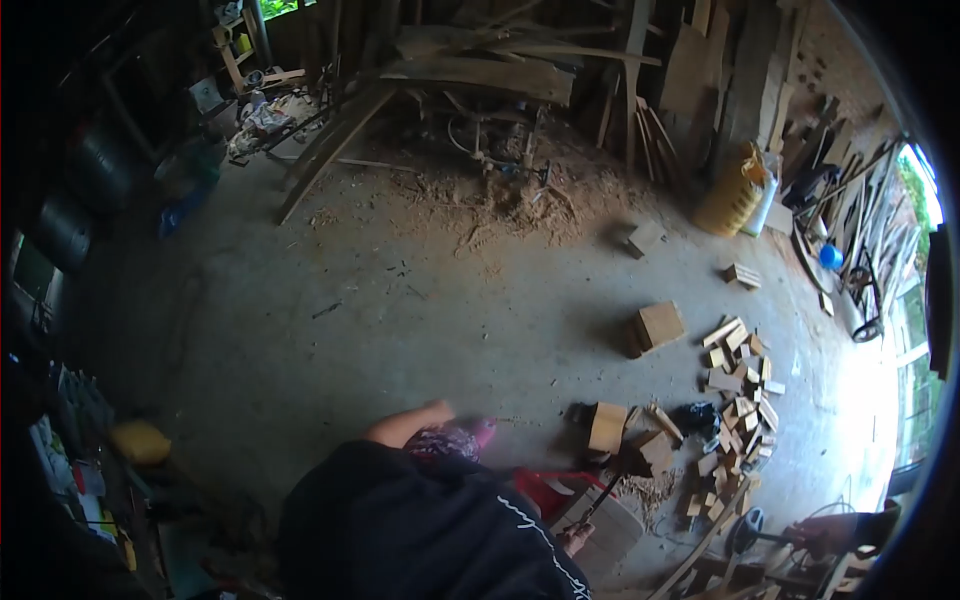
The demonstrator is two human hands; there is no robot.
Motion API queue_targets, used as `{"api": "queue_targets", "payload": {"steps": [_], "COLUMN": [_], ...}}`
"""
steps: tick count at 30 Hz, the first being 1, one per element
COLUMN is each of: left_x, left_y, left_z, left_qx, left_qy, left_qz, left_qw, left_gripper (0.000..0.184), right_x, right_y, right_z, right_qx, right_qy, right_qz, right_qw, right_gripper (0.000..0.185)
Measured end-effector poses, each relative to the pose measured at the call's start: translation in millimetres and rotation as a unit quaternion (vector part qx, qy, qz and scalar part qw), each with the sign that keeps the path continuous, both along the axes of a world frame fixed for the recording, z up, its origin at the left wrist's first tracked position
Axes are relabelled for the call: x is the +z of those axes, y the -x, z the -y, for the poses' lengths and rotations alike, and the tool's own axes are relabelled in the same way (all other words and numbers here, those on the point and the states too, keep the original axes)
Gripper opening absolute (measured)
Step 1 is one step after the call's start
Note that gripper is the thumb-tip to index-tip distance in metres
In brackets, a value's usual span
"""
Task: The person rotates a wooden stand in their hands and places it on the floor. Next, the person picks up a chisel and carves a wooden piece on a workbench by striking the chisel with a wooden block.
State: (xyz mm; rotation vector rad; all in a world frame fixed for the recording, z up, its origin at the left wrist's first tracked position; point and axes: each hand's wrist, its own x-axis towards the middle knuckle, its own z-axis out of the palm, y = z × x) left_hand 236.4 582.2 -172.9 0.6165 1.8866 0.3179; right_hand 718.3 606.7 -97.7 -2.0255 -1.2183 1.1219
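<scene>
My right hand [577, 538] is closed around the lower end of a dark slim tool [602, 497], which slants up to the right. Its kind is too small to make out. Beneath and beside that hand lies a flat wooden board [615, 535]. A red object [545, 492], partly hidden by my black shirt, sits just left of the tool. My left hand [438, 410] is out in front over my patterned trousers [440, 443], close to a pink shoe or foot [485, 432]. Its fingers are too blurred to read.
Wooden blocks [606, 428] stand right of me, beside a pile of offcuts [742, 420]. A larger block [658, 327] lies farther forward. Shavings [520, 205] cover the floor under a workbench [480, 78]. A yellow sack [733, 195] stands at the back right; a yellow container [140, 442] is left.
</scene>
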Motion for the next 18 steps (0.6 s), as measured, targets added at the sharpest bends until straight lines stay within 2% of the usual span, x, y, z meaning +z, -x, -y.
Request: {"api": "queue_targets", "payload": {"steps": [1,2,3,4,6,7,8,9,10,11,14,16,18], "left_x": [17.4,3.9,4.6,4.0,-29.9,-12.4,-31.5,-62.1,-56.6,-48.6,-45.6,-36.9,-29.5], "left_y": [16.3,33.6,55.8,67.6,100.5,113.1,116.8,127.4,148.7,162.3,209.1,250.5,287.5], "left_z": [19.9,43.5,60.0,81.4,117.6,125.8,135.7,150.3,156.8,166.3,141.0,115.9,87.3], "left_qx": [0.018,0.055,0.042,0.081,0.201,0.232,0.346,0.453,0.080,-0.309,-0.248,-0.218,-0.191], "left_qy": [0.030,0.045,0.102,0.068,0.124,0.164,0.144,0.120,0.066,0.011,0.018,-0.014,-0.048], "left_qz": [-0.022,-0.054,-0.056,-0.146,-0.113,-0.037,-0.011,0.014,-0.127,-0.246,-0.224,-0.256,-0.285], "left_qw": [0.999,0.996,0.992,0.984,0.965,0.958,0.927,0.883,0.986,0.919,0.942,0.942,0.938], "left_gripper": [0.030,0.030,0.031,0.033,0.032,0.027,0.023,0.019,0.017,0.017,0.023,0.023,0.023], "right_x": [-17.3,-17.4,-17.3,-15.9,-16.9,-25.7,-34.4,-44.9,-51.1,-50.9,-29.9,-30.4,-26.3], "right_y": [8.9,29.2,53.9,77.5,112.8,127.2,142.2,159.6,187.4,217.3,309.7,369.6,435.3], "right_z": [-11.8,-22.8,-31.7,-44.9,-75.4,-92.7,-108.8,-123.3,-140.0,-157.0,-205.7,-246.7,-287.9], "right_qx": [0.039,0.047,0.057,0.068,0.131,0.182,0.231,0.227,0.223,0.228,0.287,0.367,0.384], "right_qy": [-0.012,-0.018,-0.070,-0.122,-0.096,-0.064,-0.033,-0.038,-0.043,-0.046,-0.024,-0.080,-0.126], "right_qz": [0.016,0.014,0.050,0.085,0.113,0.143,0.172,0.120,0.065,0.063,0.138,0.140,0.079], "right_qw": [0.999,0.999,0.995,0.987,0.980,0.971,0.957,0.966,0.972,0.970,0.948,0.916,0.911], "right_gripper": [0.008,0.008,0.009,0.012,0.013,0.014,0.016,0.017,0.018,0.018,0.018,0.018,0.017]}}
